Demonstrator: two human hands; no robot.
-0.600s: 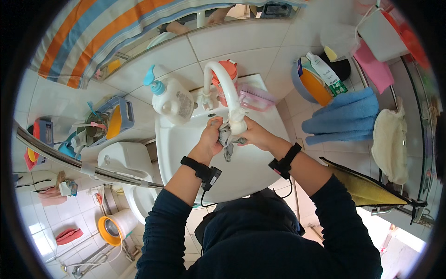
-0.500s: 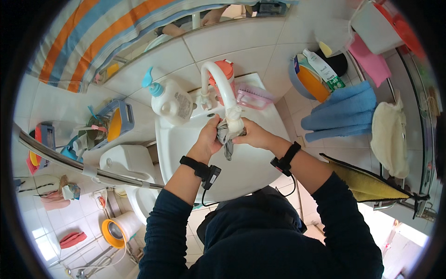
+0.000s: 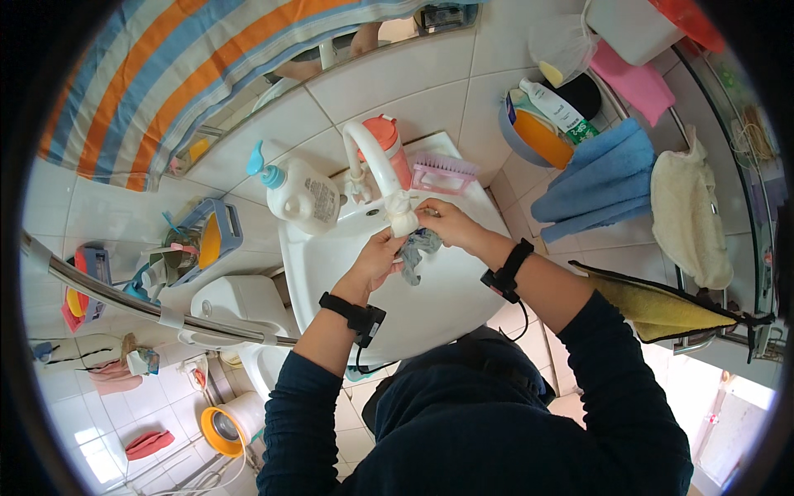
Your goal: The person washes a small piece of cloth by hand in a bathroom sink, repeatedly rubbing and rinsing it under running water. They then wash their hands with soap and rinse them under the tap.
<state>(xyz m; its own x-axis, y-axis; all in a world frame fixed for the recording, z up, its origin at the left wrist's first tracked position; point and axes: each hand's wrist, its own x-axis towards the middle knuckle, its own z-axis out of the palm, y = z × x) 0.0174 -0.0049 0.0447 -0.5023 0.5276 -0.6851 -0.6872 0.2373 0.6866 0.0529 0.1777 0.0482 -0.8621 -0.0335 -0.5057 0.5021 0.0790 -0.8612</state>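
Note:
A thin, wet-looking grey cloth (image 3: pixel 419 250) hangs crumpled between my two hands over the white washbasin (image 3: pixel 389 314). My left hand (image 3: pixel 378 259) pinches its left side with closed fingers. On the other side, my right hand (image 3: pixel 451 225) grips the upper right part, fingers bent and partly hidden. Just above and between the hands is the mouth of the white curved faucet (image 3: pixel 380 161), which has a whitish covering (image 3: pixel 403 217) around its end. Whether water is running cannot be made out.
A white pump bottle (image 3: pixel 304 198) with a blue top stands on the basin's back left. Behind the faucet sit a red-lidded container (image 3: pixel 387 140) and a pink brush (image 3: pixel 444 172). Blue towels (image 3: pixel 595 182) hang at right; a metal rail (image 3: pixel 124 285) curves in at left.
My hands have drawn slightly apart, the right one rising beside the faucet end and the left dropping a little. The bunched cloth now hangs more spread out between them.

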